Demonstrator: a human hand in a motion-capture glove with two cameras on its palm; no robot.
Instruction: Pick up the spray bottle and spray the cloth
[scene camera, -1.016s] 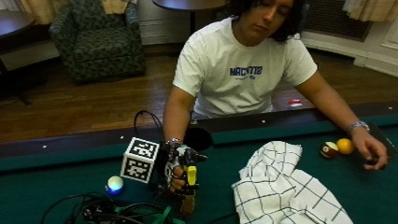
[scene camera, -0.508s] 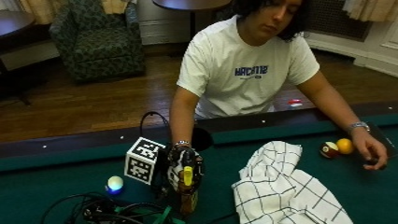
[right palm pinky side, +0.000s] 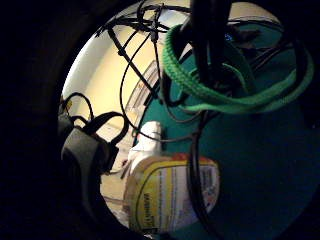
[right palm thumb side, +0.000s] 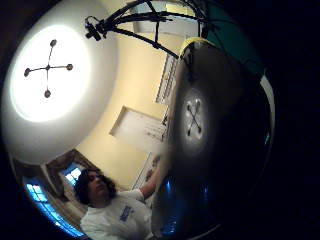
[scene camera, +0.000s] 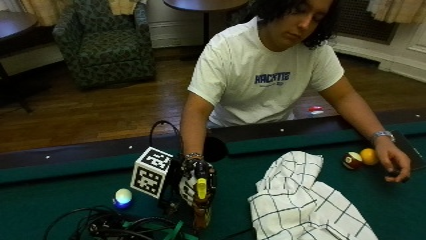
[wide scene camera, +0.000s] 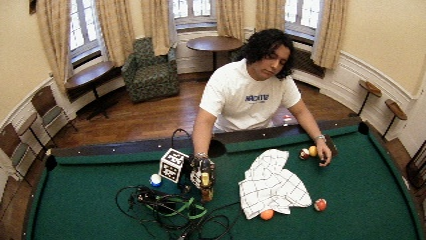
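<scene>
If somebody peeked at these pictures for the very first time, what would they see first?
Probably the big green felt pool table with the white black-checked cloth crumpled on it, in front of the person. Next, the black-gloved right hand wrapped around a yellow-topped spray bottle standing beside the cloth. Then the shiny pool balls: a maroon one and a yellow one by the bare hand.

Wears a white short-sleeved T-shirt (scene camera: 263, 80) with small blue chest lettering, a metal wristwatch (scene camera: 381, 135) on the left wrist, a black glove on the right hand (scene camera: 198, 181), beaded bracelet above it.
</scene>
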